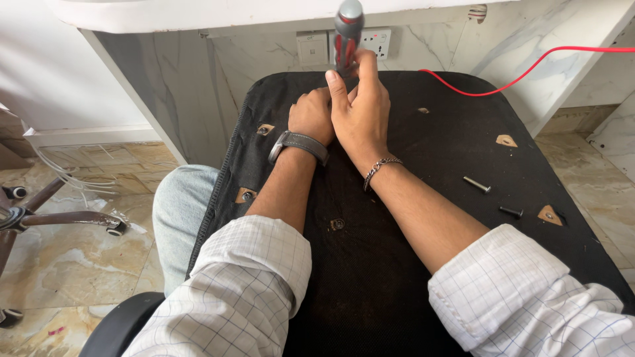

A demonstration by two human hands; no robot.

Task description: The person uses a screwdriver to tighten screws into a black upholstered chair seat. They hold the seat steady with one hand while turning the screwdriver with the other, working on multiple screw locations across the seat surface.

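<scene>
Checked white sleeves, two of them, fill the near edge as your forearms reach across the black underside of an upturned chair seat (pixel 397 277) resting on your lap. Your right hand (pixel 362 109) is wrapped around the lower part of a grey-and-red screwdriver handle (pixel 348 30), which stands upright at the far middle of the seat; a chain bracelet (pixel 380 168) circles that wrist. Your left hand (pixel 311 116) is curled tight just beside it, knuckles toward you, touching the right hand at the tool's base; what its fingers pinch is hidden. A grey-strapped watch (pixel 299 142) sits on that wrist.

Two loose bolts lie on the right of the seat: one silver bolt (pixel 477 184) and one shorter dark bolt (pixel 510 211), near each other and well apart from your hands. Six small cut-outs in the fabric can be counted, three on the left and three on the right, plus a round fitting (pixel 337 224) between your forearms.

One red cable (pixel 529 69) crosses the far right corner. Beyond the far edge stand a marble wall and two wall sockets (pixel 344 45) under a white counter (pixel 198 13). Open tiled floor (pixel 79 264) lies to the left, where a wheeled chair base (pixel 59 218) stands.
</scene>
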